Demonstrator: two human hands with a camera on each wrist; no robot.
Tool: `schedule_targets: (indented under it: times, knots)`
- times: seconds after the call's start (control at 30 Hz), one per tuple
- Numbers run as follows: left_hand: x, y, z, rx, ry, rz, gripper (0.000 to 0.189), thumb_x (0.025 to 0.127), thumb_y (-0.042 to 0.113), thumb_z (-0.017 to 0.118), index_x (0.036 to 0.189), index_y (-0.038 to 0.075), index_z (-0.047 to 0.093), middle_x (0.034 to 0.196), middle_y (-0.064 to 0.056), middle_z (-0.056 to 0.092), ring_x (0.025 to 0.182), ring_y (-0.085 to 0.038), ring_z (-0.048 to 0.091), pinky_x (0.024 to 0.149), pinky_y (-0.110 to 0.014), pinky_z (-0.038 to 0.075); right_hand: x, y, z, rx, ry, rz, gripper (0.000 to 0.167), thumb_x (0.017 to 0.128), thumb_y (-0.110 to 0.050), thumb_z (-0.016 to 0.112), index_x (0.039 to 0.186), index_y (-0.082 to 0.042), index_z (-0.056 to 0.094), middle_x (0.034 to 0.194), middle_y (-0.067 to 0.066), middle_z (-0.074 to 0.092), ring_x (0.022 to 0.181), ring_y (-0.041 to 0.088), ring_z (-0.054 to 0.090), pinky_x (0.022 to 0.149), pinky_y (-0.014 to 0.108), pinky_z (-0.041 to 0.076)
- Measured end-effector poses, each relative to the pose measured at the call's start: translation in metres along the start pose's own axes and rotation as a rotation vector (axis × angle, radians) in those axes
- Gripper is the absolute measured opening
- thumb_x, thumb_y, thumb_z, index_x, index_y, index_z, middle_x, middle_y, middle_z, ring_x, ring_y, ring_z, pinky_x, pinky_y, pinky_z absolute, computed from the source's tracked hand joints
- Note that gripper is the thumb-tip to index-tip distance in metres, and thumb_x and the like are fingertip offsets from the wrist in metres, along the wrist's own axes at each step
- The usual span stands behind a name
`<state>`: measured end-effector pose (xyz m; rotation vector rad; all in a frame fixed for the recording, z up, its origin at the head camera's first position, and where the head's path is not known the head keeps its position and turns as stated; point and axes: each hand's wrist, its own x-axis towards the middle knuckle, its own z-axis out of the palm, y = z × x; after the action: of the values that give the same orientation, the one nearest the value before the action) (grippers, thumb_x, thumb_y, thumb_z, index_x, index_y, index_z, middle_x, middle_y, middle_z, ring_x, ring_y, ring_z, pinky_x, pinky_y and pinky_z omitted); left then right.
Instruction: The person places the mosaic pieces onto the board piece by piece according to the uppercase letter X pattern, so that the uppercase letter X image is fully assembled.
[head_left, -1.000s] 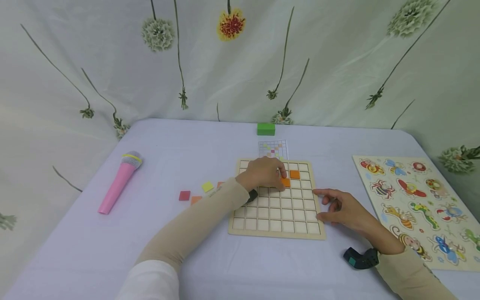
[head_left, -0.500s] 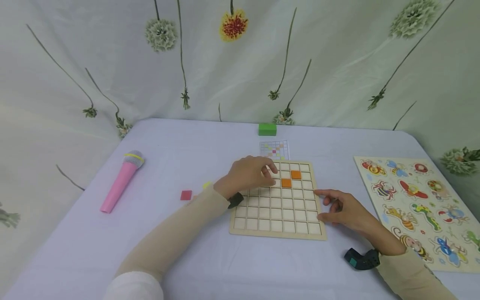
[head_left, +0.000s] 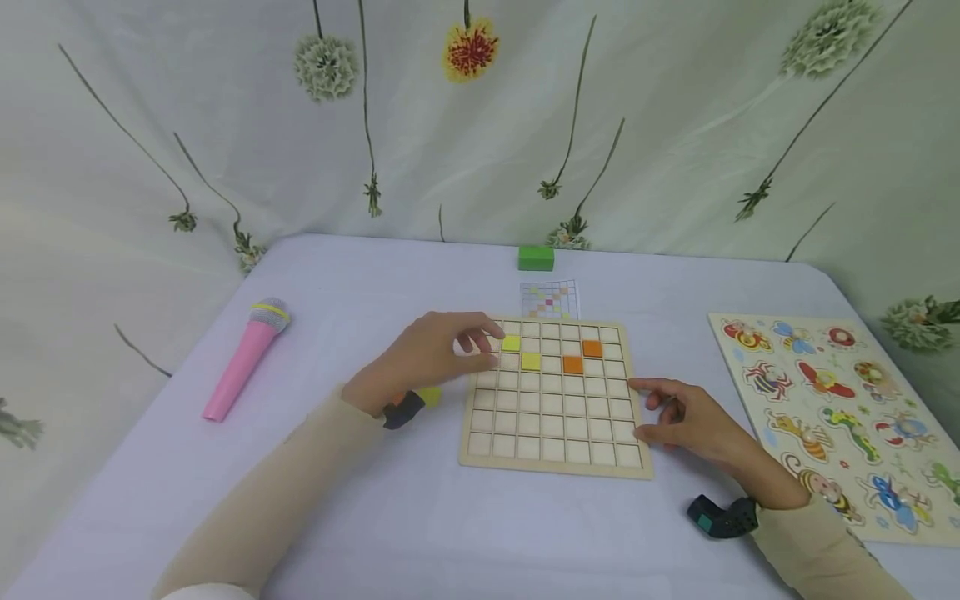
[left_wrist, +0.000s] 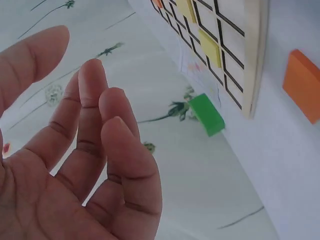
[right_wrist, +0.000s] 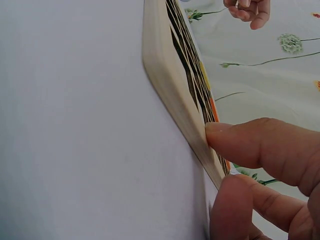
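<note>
A wooden grid board [head_left: 551, 469] lies on the white tablecloth. Two yellow square tiles [head_left: 530, 362] and two orange square tiles [head_left: 573, 365] sit in its upper cells. My left hand [head_left: 423, 354] hovers at the board's upper left corner, thumb and fingers apart; the left wrist view shows nothing between them. Beside that wrist a yellow tile [head_left: 431, 396] lies on the cloth, partly covered, and a loose orange tile [left_wrist: 305, 87] shows past the board. On the board's right edge, my right hand [head_left: 693, 421] rests its thumb and index fingertips, spaced along the rim.
Behind the board lies a printed grid card [head_left: 550, 302] with coloured squares, and behind it a green block [head_left: 536, 258]. A pink toy microphone [head_left: 243, 367] lies at left. To the right is an insect puzzle board [head_left: 810, 379], close to my right forearm.
My left hand has moved left from the orange tile across the board, uncovering the two yellow tiles. It now covers the loose tiles at left. My right hand has stayed at the edge.
</note>
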<state>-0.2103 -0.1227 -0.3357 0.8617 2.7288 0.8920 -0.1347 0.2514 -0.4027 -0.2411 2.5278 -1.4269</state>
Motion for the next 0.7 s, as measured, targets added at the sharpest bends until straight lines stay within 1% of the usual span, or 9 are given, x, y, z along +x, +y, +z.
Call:
schedule_targets:
  times: [0.17, 0.2, 0.27, 0.33, 0.4, 0.5, 0.57, 0.63, 0.7]
  knots:
    - [-0.021, -0.019, -0.016, -0.079, -0.039, 0.032, 0.036, 0.099, 0.017, 0.08, 0.133, 0.01, 0.072, 0.106, 0.002, 0.073, 0.1, -0.019, 0.067, 0.084, -0.037, 0.058, 0.0, 0.0, 0.001, -0.013, 0.004, 0.008, 0.07, 0.085, 0.002, 0.085, 0.147, 0.012, 0.055, 0.108, 0.01, 0.052, 0.078, 0.018, 0.049, 0.058, 0.026, 0.049]
    - [-0.024, -0.023, -0.018, -0.081, -0.051, 0.025, 0.036, 0.099, 0.019, 0.08, 0.133, 0.01, 0.072, 0.107, 0.002, 0.073, 0.101, -0.019, 0.067, 0.086, -0.037, 0.057, 0.0, -0.001, 0.001, -0.015, 0.004, 0.011, 0.07, 0.085, 0.002, 0.085, 0.148, 0.012, 0.055, 0.108, 0.01, 0.052, 0.078, 0.018, 0.049, 0.058, 0.026, 0.05]
    - [-0.031, -0.032, -0.024, -0.089, -0.076, -0.015, 0.037, 0.1, 0.023, 0.08, 0.134, 0.011, 0.072, 0.11, 0.002, 0.073, 0.103, -0.02, 0.067, 0.086, -0.037, 0.057, 0.0, -0.001, 0.001, -0.015, 0.004, 0.018, 0.07, 0.085, 0.001, 0.085, 0.148, 0.011, 0.055, 0.108, 0.01, 0.052, 0.078, 0.018, 0.049, 0.059, 0.026, 0.049]
    - [-0.037, -0.041, -0.028, -0.096, -0.1, -0.065, 0.038, 0.101, 0.025, 0.079, 0.136, 0.012, 0.072, 0.113, 0.001, 0.073, 0.106, -0.021, 0.066, 0.082, -0.038, 0.059, 0.0, -0.001, 0.001, -0.015, 0.003, 0.023, 0.071, 0.085, 0.001, 0.085, 0.148, 0.011, 0.055, 0.109, 0.01, 0.052, 0.078, 0.018, 0.049, 0.059, 0.026, 0.049]
    - [-0.043, -0.05, -0.034, -0.093, -0.114, -0.094, 0.038, 0.102, 0.024, 0.077, 0.138, 0.012, 0.071, 0.116, 0.0, 0.074, 0.109, -0.023, 0.067, 0.085, -0.04, 0.059, 0.0, -0.001, 0.001, -0.016, 0.001, 0.024, 0.071, 0.085, 0.001, 0.085, 0.148, 0.011, 0.055, 0.109, 0.01, 0.052, 0.078, 0.018, 0.049, 0.059, 0.026, 0.049]
    - [-0.05, -0.063, -0.042, -0.082, -0.12, -0.103, 0.038, 0.104, 0.015, 0.072, 0.141, 0.009, 0.068, 0.12, -0.004, 0.075, 0.113, -0.028, 0.068, 0.092, -0.048, 0.06, 0.0, -0.001, 0.0, -0.021, -0.001, 0.019, 0.07, 0.086, 0.001, 0.085, 0.148, 0.011, 0.054, 0.109, 0.01, 0.052, 0.078, 0.018, 0.049, 0.059, 0.026, 0.048]
    - [-0.054, -0.071, -0.047, -0.064, -0.12, -0.12, 0.038, 0.105, 0.013, 0.07, 0.142, 0.007, 0.066, 0.122, -0.007, 0.076, 0.116, -0.031, 0.069, 0.102, -0.051, 0.056, 0.0, -0.001, 0.0, -0.023, -0.001, 0.017, 0.07, 0.086, 0.001, 0.085, 0.148, 0.012, 0.054, 0.109, 0.01, 0.052, 0.077, 0.017, 0.05, 0.059, 0.026, 0.048]
    - [-0.057, -0.077, -0.052, -0.056, -0.128, -0.166, 0.038, 0.106, 0.015, 0.069, 0.143, 0.008, 0.065, 0.124, -0.008, 0.075, 0.118, -0.033, 0.068, 0.104, -0.053, 0.055, 0.0, -0.001, 0.0, -0.022, -0.002, 0.013, 0.07, 0.086, 0.001, 0.085, 0.148, 0.012, 0.054, 0.109, 0.011, 0.052, 0.077, 0.017, 0.049, 0.059, 0.026, 0.048]
    - [-0.06, -0.081, -0.056, -0.035, -0.151, -0.218, 0.039, 0.105, 0.017, 0.069, 0.143, 0.009, 0.066, 0.127, -0.009, 0.073, 0.12, -0.033, 0.067, 0.104, -0.053, 0.054, -0.001, -0.002, 0.0, -0.019, -0.004, 0.011, 0.071, 0.086, 0.001, 0.085, 0.148, 0.012, 0.054, 0.109, 0.011, 0.052, 0.077, 0.017, 0.049, 0.059, 0.026, 0.048]
